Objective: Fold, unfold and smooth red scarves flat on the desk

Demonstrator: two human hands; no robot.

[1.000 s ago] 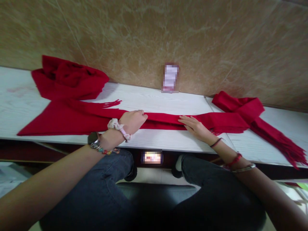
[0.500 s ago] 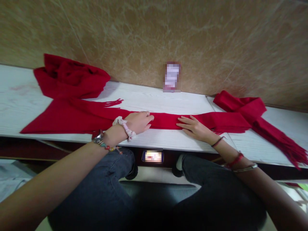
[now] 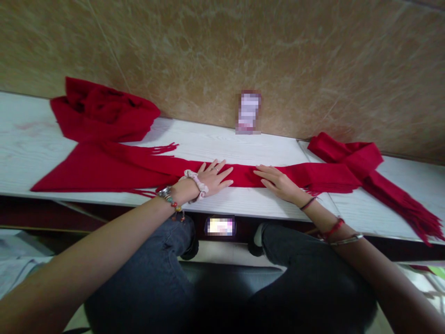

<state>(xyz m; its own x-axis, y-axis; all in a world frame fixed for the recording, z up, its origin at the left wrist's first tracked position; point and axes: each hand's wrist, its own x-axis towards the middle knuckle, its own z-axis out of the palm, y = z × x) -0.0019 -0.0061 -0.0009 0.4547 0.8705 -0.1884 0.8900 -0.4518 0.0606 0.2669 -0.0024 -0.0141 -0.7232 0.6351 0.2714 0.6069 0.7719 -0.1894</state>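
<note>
RED SCARF FLAT ON COUNTER, BOTH HANDS RESTING ON IT

Red scarf [image 3: 243, 176] is lying lengthwise on white counter [image 3: 222, 144], narrow in the middle, wider toward L end. L hand [image 3: 212, 180] is resting palm-down on the mid part, fingers spread wide, not gripping. R hand [image 3: 280, 184] is resting just beside, fingers nearly together & slightly bent, prob. not pinching anything. Bunched red cloth [image 3: 104, 113] is sitting at back L by the wall [image 3: 194, 60]; looped red cloth [image 3: 363, 153] is lying at R, fringed tail [image 3: 422, 218] reaching the front edge. Can't tell if all is 1 pc. Blurred phone [image 3: 248, 111] is leaning on wall.

Risks (my guess): layers are maybe shifting/creasing if hands are dragging instead of pressing evenly; bead bracelet [image 3: 176, 206] at L wrist is hanging nr loose fringe [image 3: 144, 192], so snagging is poss.; R tail is prob. slipping off if its wt is pulling over the edge; underside creases are staying hidden, so easy to miss.
</note>
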